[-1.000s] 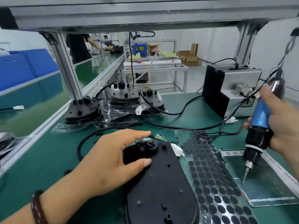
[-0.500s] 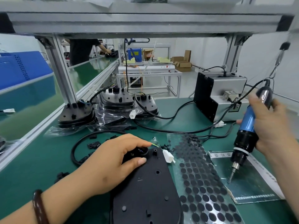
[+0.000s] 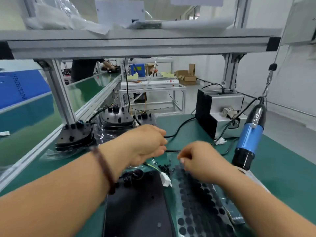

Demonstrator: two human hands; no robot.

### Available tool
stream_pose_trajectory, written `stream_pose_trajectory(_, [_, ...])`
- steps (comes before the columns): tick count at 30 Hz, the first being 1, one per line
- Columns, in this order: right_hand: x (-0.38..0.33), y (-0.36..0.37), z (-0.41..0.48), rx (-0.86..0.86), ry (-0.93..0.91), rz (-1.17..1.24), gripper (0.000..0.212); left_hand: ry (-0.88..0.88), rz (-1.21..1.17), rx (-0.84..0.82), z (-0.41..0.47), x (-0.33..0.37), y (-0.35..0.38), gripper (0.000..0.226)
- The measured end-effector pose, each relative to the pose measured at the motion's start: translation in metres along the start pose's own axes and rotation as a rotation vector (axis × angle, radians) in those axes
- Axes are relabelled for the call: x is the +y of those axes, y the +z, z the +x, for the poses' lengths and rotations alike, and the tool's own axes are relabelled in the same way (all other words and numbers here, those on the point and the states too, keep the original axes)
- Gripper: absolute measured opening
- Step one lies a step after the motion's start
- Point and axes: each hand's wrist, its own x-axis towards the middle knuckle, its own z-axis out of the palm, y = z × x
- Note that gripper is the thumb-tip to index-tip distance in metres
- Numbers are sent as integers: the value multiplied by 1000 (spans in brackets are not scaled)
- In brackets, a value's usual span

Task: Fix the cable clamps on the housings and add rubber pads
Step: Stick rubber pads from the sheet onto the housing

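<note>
A black housing lies flat on the green mat in front of me, with a white connector at its upper right corner. To its right lies a clear sheet of round black rubber pads. Several small black clamps are scattered just beyond the housing. My left hand hovers past the housing with fingers curled, beside a black cable; blur hides whether it grips anything. My right hand is over the top of the pad sheet, fingers pinched together, nothing visible in them.
A blue electric screwdriver hangs free on its cord at the right. More housings are stacked in plastic at the back left, beside an aluminium frame post. A grey and black machine box stands at the back right.
My right hand let go of the screwdriver, which now hangs alone, and moved left over the pad sheet. My left hand lifted off the housing and moved toward the back.
</note>
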Motion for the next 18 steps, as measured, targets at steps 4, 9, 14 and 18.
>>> stream_pose_trajectory(4, [11, 18, -2, -82, 70, -49, 26, -169, 46, 21, 25, 9, 31, 28])
stream_pose_trajectory(9, [14, 23, -5, -61, 53, -71, 25, -418, -175, 8, 44, 9, 41, 11])
stream_pose_trajectory(14, [14, 26, -6, 30, 102, 7, 20, -393, 117, -31, 42, 0, 45, 13])
stream_pose_trajectory(18, [17, 28, -5, 67, 107, 69, 16, -290, 246, -68, 42, -5, 43, 28])
